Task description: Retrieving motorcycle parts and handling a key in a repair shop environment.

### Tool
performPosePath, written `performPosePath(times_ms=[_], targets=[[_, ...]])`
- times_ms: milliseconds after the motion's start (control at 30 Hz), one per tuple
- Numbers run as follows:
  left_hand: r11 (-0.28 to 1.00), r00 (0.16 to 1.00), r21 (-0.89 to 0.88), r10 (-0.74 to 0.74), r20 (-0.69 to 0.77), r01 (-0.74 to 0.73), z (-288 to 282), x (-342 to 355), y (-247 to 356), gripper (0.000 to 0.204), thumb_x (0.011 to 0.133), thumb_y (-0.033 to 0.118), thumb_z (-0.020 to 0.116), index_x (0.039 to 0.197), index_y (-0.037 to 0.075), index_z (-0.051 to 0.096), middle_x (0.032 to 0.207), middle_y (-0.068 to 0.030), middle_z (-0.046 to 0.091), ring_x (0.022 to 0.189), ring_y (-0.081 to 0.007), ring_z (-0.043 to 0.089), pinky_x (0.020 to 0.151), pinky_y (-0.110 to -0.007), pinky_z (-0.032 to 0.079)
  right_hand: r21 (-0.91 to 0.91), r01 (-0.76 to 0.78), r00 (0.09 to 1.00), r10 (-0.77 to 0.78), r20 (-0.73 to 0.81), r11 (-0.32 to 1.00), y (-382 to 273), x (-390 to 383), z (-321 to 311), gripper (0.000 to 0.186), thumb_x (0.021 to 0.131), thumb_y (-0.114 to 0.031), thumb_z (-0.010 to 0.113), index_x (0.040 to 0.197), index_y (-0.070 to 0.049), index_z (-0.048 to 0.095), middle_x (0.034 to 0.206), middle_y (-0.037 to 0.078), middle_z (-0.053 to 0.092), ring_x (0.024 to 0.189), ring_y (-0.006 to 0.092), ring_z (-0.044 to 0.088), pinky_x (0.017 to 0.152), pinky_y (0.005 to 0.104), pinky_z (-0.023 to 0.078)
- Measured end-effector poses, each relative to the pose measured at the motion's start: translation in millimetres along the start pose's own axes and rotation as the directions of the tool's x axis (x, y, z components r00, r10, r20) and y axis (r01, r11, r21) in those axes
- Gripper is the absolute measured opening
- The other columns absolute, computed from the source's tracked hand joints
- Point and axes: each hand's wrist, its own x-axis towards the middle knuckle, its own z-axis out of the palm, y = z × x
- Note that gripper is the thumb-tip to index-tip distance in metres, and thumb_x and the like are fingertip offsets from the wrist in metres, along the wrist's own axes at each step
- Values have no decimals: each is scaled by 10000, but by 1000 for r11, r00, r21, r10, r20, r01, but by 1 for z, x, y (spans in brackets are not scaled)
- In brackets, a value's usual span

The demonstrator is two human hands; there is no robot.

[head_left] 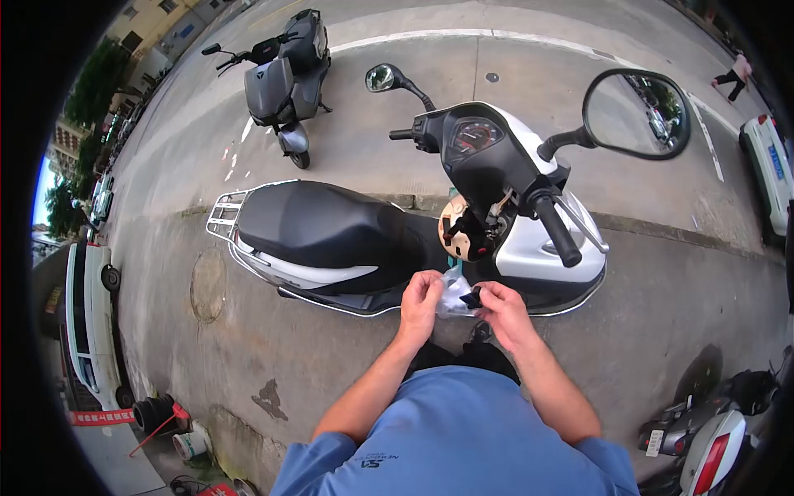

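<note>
Both hands pinch a thin clear plastic bag (453, 296) between them, just in front of my chest.

My left hand (422, 298) grips the bag's left edge with closed fingers; my right hand (499, 304) clamps its right side along with a small black object (471, 298) I cannot identify. Just beyond stands a white and black scooter (397, 227) with a tan helmet (460, 231) hung under its handlebar. Farther off, a grey scooter (285, 78) is parked on the pavement.
</note>
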Motion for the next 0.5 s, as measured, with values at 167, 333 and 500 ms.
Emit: performPosePath(times_ms=[167, 333, 500], targets=[[996, 1000, -92, -17, 8, 18, 1, 34, 7, 150, 917, 81, 492, 774, 53, 454, 863, -107, 621, 769, -140, 578, 762, -286, 484, 402, -146, 989, 133, 61, 904, -7, 29, -9, 162, 952, -167, 519, 1010, -38, 598, 885, 38, 611, 768, 146, 567, 721, 316, 467], [971, 990, -214, -79, 115, 103, -12, 62, 0, 112, 881, 50, 501, 785, 69, 447, 684, -52, 524, 579, -129, 526, 555, -281, 481, 542, -138, 990, 119, 71, 829, -14, 45, 4, 165, 938, -183, 536, 985, -28, 568, 929, 107, 610, 762, 190, 566, 760, 354, 471], [829, 735, -91, -432, 523, 552, -23, 83, 21, 348, 970, 348, 508, 1082, 20, 542, 713, -62, 579, 502, -89, 460, 444, -225, 362, 1, 245, 955, -241, -175, 970, -19, 44, 40, 96, 895, -36, 570, 991, -33, 562, 946, 59, 595, 832, 158, 587, 795, 308, 481]])
